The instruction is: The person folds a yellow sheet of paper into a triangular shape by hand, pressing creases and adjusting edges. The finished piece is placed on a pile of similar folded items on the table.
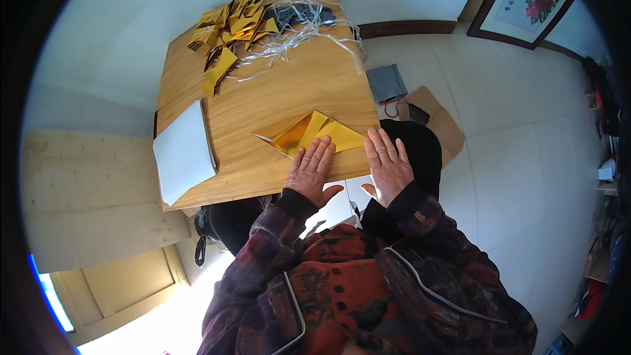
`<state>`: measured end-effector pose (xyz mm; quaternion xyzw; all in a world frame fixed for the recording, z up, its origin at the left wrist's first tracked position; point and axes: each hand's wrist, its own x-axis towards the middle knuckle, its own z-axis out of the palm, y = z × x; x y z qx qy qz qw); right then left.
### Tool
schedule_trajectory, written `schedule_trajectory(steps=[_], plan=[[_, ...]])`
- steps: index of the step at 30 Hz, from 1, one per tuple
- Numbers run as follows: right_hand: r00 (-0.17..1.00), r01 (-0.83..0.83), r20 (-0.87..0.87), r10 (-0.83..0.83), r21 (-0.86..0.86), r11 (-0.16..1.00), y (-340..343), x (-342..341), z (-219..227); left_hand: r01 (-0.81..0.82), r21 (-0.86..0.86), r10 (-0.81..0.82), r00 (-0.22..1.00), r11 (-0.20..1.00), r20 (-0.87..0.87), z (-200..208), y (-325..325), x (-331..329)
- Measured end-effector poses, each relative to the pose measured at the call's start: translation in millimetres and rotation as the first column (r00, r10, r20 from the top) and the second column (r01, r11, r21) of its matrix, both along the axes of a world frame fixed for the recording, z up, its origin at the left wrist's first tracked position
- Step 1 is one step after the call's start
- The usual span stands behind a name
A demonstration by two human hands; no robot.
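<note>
On the wooden table lies a shiny gold sheet of foil paper (299, 135), folded into a wide triangular shape with a pale tip at its left. My left hand (311, 169) rests flat on its lower edge, fingers stretched out and thumb apart. At the sheet's right corner, by the table's edge, my right hand (388, 165) lies with its fingers extended, touching or nearly touching the paper. Neither hand grips anything. The part of the sheet under my left fingers is hidden.
The wooden table (276, 95) bears a pile of folded gold paper pieces (243, 23), tangled clear strips (296, 39) and a dark bundle at the back. A stack of white sheets (185, 154) lies on the left. Beside the table, a grey bag (388, 83) and brown paper (447, 125) are on the floor.
</note>
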<state>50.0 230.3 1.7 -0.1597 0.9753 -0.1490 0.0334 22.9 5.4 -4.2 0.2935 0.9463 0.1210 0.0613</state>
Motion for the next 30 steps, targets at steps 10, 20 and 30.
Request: schedule_trajectory(steps=[10,20,30], plan=[[0.979,-0.195,-0.113,0.172,-0.239,0.951,-55.9,-34.4,-2.4,0.001,-0.009,-0.002,0.999,1.000,-0.039,-11.3,-3.5,0.1],[0.975,-0.213,-0.130,0.179,-0.331,0.919,-52.2,-48.6,-26.6,-0.002,0.066,0.004,0.999,0.998,-0.035,-17.9,-4.9,1.9],[0.957,-0.082,-0.278,-0.088,-0.548,0.832,-63.1,-57.1,-22.2,-0.141,0.751,-0.062,0.970,0.645,0.236,42.4,-25.1,-14.9]])
